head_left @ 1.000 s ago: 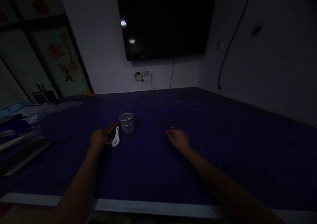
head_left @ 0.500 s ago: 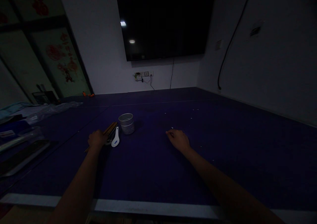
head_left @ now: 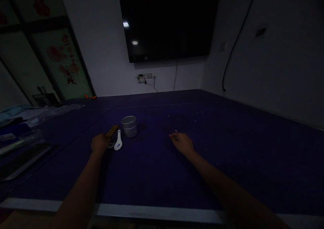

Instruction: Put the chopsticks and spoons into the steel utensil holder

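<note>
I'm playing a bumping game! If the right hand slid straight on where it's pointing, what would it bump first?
Probably the silver cup, as the right hand points forward and left; depth is unclear, so it might pass just behind it.

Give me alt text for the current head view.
A person's left hand is on a bundle of brown sticks beside a white spoon and a silver cup on a dark purple table; the right hand, curled, is near small white specks.

We can read one red char., 福 (head_left: 40,4), on the upper pane (head_left: 54,3). Red chars. (head_left: 68,48) on the lower pane (head_left: 77,85) & box (head_left: 21,128) label (head_left: 7,137): too dim for us.
</note>
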`<act>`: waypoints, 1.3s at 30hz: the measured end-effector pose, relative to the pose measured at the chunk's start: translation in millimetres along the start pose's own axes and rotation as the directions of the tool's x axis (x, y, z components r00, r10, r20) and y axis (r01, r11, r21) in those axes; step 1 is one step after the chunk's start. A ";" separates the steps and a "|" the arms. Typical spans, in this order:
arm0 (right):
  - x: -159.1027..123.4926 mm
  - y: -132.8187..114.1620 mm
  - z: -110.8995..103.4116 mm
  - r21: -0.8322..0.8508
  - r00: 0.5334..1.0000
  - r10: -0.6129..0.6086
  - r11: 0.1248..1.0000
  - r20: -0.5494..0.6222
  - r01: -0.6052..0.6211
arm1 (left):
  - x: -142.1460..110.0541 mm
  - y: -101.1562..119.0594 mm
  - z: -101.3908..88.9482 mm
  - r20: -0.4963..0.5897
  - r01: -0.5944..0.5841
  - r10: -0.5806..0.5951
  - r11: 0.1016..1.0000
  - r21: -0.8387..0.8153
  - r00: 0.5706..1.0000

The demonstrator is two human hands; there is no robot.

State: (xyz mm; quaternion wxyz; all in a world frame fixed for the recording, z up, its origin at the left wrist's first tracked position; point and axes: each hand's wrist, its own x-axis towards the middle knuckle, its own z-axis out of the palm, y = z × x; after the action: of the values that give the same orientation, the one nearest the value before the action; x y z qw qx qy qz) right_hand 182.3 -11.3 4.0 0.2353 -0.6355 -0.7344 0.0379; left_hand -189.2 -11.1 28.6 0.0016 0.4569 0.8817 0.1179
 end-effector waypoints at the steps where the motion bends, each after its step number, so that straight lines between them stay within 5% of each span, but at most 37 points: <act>1: 0.1 0.1 0.0 0.000 1.000 -0.002 1.000 0.002 0.002 | 1.0 -0.5 0.8 -0.001 0.002 -0.002 1.000 -0.003 1.000; 39: -0.4 0.4 -0.5 -0.004 1.000 -0.011 1.000 0.002 0.011 | 1.2 -2.7 -2.0 -0.010 0.051 -0.053 0.994 -0.094 0.999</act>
State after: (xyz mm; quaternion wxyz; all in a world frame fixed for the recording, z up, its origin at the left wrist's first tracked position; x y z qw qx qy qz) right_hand 182.9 -11.7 4.2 0.2335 -0.6319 -0.7382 0.0360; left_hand -192.3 -12.1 30.0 0.0206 0.4324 0.8868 0.1619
